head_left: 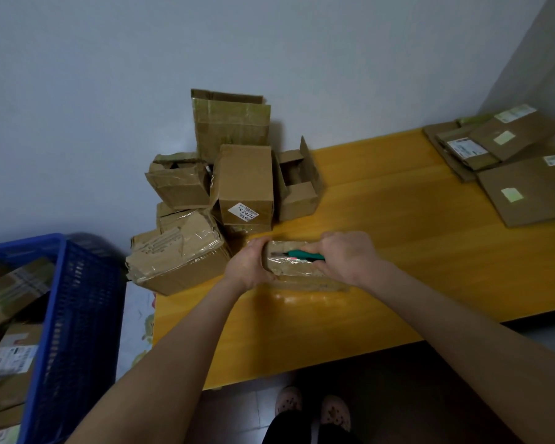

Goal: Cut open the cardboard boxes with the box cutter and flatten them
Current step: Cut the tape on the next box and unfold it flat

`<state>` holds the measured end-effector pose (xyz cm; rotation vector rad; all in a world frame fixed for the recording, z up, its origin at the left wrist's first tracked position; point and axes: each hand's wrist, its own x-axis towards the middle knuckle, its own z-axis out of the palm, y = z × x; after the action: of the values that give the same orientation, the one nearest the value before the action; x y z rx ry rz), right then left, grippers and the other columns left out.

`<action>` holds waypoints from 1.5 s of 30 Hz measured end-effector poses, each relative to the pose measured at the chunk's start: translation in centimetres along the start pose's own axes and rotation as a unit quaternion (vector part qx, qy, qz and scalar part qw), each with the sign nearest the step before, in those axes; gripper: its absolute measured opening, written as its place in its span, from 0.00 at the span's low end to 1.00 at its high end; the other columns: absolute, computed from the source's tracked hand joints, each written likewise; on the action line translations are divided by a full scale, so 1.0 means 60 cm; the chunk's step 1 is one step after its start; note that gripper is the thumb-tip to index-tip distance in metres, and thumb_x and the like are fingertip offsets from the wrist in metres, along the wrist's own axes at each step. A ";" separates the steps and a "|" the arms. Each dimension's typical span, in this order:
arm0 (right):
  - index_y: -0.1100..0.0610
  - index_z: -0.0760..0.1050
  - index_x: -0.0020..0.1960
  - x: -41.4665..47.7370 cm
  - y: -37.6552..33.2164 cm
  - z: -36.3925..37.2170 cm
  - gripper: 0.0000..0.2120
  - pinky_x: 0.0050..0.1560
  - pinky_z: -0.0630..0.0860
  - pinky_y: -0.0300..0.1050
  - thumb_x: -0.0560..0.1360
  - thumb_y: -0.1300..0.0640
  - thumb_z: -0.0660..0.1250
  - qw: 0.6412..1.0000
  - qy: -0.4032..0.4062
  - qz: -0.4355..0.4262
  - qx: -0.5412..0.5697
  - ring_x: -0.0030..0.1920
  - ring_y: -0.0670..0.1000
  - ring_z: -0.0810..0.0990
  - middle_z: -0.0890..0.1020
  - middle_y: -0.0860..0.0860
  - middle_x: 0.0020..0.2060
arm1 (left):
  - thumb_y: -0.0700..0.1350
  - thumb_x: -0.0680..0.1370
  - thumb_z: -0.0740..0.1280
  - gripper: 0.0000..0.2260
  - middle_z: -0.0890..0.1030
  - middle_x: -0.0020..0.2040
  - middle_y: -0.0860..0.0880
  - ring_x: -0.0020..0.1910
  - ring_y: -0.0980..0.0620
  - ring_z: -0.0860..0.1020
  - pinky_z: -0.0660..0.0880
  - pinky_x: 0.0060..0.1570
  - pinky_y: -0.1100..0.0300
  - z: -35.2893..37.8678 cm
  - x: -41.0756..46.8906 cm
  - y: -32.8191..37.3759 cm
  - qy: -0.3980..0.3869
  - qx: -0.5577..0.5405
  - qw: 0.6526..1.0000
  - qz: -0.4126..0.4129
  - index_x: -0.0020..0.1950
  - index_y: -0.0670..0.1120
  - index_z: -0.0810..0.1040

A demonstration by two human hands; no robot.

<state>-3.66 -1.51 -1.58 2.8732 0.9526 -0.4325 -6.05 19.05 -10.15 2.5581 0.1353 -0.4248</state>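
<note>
Cardboard box [290, 268] ends hidden | right hand [346, 257] grip holds green box cutter [305, 255] atop it, blade unclear | left hand [249, 265] grips box end

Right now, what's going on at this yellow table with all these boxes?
A person is cutting open a small taped box on the yellow table. The left hand grips the box's left end, while the right hand holds a green box cutter against the taped top. A pile of boxes waits behind it, flattened cardboard lies at the far right, and a blue crate on the left holds more boxes.
</note>
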 end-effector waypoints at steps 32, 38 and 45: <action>0.37 0.61 0.73 0.000 0.006 -0.011 0.21 0.39 0.74 0.44 0.81 0.48 0.56 0.998 0.030 -0.049 0.000 0.51 0.51 0.78 0.79 0.49 0.54 | 0.49 0.69 0.76 0.38 0.70 0.69 0.50 0.66 0.48 0.71 0.73 0.61 0.50 -0.021 -0.011 0.003 0.043 0.124 0.991 0.037 0.75 0.51 0.61; 0.38 0.62 0.72 0.006 -0.017 -0.020 0.19 0.38 0.72 0.44 0.82 0.49 0.55 0.997 -0.013 -0.054 -0.046 0.48 0.53 0.78 0.78 0.51 0.52 | 0.52 0.70 0.75 0.37 0.70 0.69 0.50 0.65 0.49 0.71 0.74 0.59 0.51 -0.017 -0.016 0.001 0.047 0.141 0.989 0.025 0.75 0.51 0.61; 0.37 0.64 0.70 0.012 -0.012 -0.016 0.20 0.30 0.66 0.42 0.81 0.52 0.56 0.996 -0.062 -0.033 -0.058 0.43 0.52 0.78 0.79 0.51 0.47 | 0.49 0.70 0.75 0.39 0.68 0.71 0.51 0.68 0.49 0.69 0.74 0.60 0.49 -0.018 -0.013 0.000 0.024 0.147 0.989 0.002 0.76 0.51 0.60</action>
<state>-3.32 -0.35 -0.84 2.6831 1.0185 -0.5358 -6.50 19.60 -9.03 2.8590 0.0900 -0.4084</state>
